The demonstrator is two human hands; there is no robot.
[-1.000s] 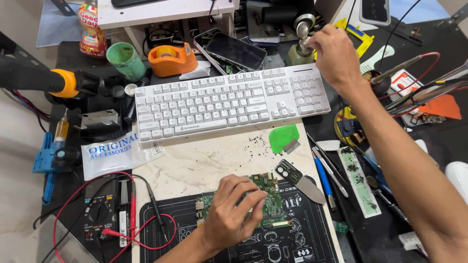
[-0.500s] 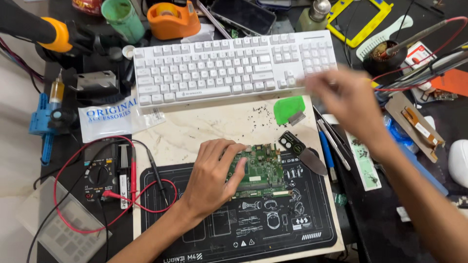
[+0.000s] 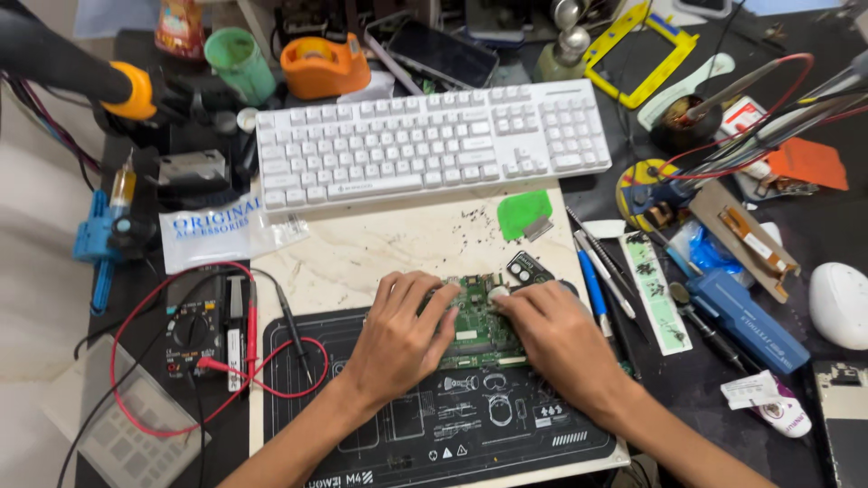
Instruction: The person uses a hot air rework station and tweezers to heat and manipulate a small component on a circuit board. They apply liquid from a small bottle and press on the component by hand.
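Note:
A green circuit board (image 3: 479, 330) lies at the top edge of a black work mat (image 3: 452, 425). My left hand (image 3: 398, 339) rests on the board's left side, fingers curled over its edge and holding it down. From the right, my right hand (image 3: 556, 339) pinches a small white wad (image 3: 497, 292) against the board's upper edge. Both hands cover most of the board. A small black part (image 3: 529, 268) lies just above my right hand.
A white keyboard (image 3: 425, 145) spans the back of the pale slab (image 3: 362, 253). A green scraper (image 3: 523, 214) lies below it. A multimeter (image 3: 194, 330) with red leads sits left. Pens, a blue tool (image 3: 755, 316) and a white mouse (image 3: 839, 303) crowd the right.
My right hand left the metal bottle at the back, swept down across the keyboard and landed on the board. My left hand stayed on the board. The view dipped toward the mat.

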